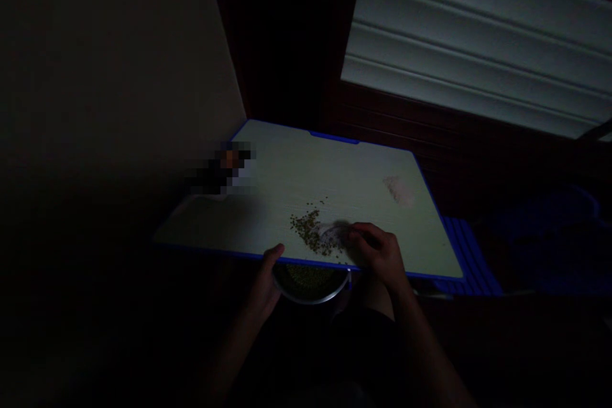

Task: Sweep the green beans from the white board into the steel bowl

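where the board lies: tilted in front of the person, pale with a blue rim, its near edge above the lap and its far edge close to dark woodwork.
left hand: at the near edge of the board, the thumb laid over the rim onto the top face; clamped on the board, though its other fingers are mostly hidden.
right hand: low over the board near the same edge, fingers bent and reaching toward the grains; whether the fingertips are pinched together or apart i cannot tell in this dim light.
grains: small and greenish brown, spread in a loose patch on the board near the front edge, between the two hands, a few strays farther up.
pale patch: on the right part of the board, well apart from the grains; too dim to tell what it is.
bowl: round, with a metal rim, partly under the near edge of the board and just beside the left hand; green grains inside.
left end: a pixelated patch covers whatever is there.
right side: ridged blue plastic beyond the board.
upper right: pale slats in a dark frame.
upper left: a plain wall.
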`<state>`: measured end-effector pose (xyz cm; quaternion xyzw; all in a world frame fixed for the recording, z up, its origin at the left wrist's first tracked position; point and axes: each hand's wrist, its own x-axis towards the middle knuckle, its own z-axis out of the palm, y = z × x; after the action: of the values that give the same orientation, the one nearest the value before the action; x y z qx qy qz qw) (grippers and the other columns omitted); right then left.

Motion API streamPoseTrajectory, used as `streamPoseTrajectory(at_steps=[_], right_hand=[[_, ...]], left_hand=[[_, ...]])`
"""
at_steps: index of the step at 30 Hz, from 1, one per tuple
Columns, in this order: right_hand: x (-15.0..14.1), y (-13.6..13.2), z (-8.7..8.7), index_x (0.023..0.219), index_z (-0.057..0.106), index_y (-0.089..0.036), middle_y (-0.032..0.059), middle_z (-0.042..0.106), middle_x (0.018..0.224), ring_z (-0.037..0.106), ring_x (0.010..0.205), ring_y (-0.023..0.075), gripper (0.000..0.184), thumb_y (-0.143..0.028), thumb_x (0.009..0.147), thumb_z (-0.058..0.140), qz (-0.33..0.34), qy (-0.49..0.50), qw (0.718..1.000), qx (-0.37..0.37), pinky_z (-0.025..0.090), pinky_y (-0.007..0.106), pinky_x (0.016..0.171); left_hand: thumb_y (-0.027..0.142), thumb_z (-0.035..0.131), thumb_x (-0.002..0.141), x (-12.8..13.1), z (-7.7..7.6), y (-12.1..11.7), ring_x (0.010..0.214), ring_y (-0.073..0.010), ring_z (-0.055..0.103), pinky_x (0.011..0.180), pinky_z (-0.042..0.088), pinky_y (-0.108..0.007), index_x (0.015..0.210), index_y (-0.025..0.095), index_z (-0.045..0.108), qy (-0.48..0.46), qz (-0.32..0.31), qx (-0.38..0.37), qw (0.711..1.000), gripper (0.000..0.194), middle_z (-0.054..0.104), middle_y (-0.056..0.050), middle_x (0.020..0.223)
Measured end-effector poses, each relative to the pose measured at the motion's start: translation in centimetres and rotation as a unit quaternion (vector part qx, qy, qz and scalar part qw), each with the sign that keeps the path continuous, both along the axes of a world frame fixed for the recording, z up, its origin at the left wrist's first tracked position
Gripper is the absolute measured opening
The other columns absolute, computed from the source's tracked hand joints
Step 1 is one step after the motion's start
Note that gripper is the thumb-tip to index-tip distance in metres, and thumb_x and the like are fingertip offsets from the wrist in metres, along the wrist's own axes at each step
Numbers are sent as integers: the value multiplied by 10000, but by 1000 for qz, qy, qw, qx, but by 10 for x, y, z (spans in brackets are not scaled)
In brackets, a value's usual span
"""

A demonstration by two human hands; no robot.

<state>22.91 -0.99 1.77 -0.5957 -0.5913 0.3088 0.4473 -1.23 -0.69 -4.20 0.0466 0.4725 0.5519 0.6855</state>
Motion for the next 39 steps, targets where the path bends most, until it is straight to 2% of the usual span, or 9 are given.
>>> streamPoseTrajectory(at_steps=[7, 11, 16, 22, 27, 32, 39], right_hand=[[1, -1, 0, 1020, 798, -270, 48, 817, 1011, 748, 944, 259, 232, -423, 864, 722, 14, 1, 1000, 6, 587, 417, 893], [1, -2, 1, 998, 802, -270, 45, 816, 994, 746, 946, 256, 221, -424, 866, 716, 19, 3, 1000, 10, 580, 417, 910], [1, -4, 2, 1005, 800, -262, 49, 813, 998, 742, 957, 255, 207, -383, 868, 703, 23, 9, 1000, 14, 571, 417, 926], [1, -3, 0, 968, 805, -256, 50, 811, 992, 740, 948, 255, 190, -373, 848, 716, 24, 22, 999, 16, 566, 406, 921], [4, -3, 0, 977, 768, -230, 49, 803, 938, 739, 897, 235, 217, -401, 869, 691, -21, 48, 998, 19, 571, 354, 847], [21, -13, -1, 947, 725, -215, 42, 778, 872, 728, 832, 219, 251, -452, 889, 670, -79, 66, 994, 21, 568, 323, 776], [44, -35, -5, 914, 731, -204, 45, 768, 836, 716, 765, 215, 271, -469, 879, 686, -86, 39, 995, 13, 560, 301, 691]], left_hand=[[251, 715, 846, -1, -2, -1, 848, -232, 759, 889, 612, -364, 1009, 151, 746, -9, -18, 5, 1000, 194, 806, -82, 933], [247, 717, 840, -1, -2, -1, 905, -232, 759, 908, 604, -359, 1044, 159, 739, -4, -11, 13, 1000, 223, 807, -77, 970], [236, 718, 831, 0, -1, 0, 938, -244, 757, 912, 603, -360, 972, 154, 737, 1, -2, 11, 1000, 164, 805, -80, 942], [247, 745, 806, 0, 0, -1, 946, -255, 756, 932, 596, -376, 974, 153, 739, 5, 3, 7, 1000, 193, 802, -79, 914], [238, 738, 815, 0, 3, -1, 987, -264, 751, 950, 592, -389, 1006, 148, 741, 3, -2, 6, 1000, 211, 804, -89, 946], [253, 720, 839, -1, 7, -2, 976, -273, 755, 922, 604, -392, 992, 140, 743, -3, -16, -3, 1000, 192, 803, -105, 932], [276, 688, 868, 1, 4, -2, 1011, -263, 748, 926, 599, -376, 1006, 151, 735, -4, -14, -7, 1000, 192, 805, -92, 930]])
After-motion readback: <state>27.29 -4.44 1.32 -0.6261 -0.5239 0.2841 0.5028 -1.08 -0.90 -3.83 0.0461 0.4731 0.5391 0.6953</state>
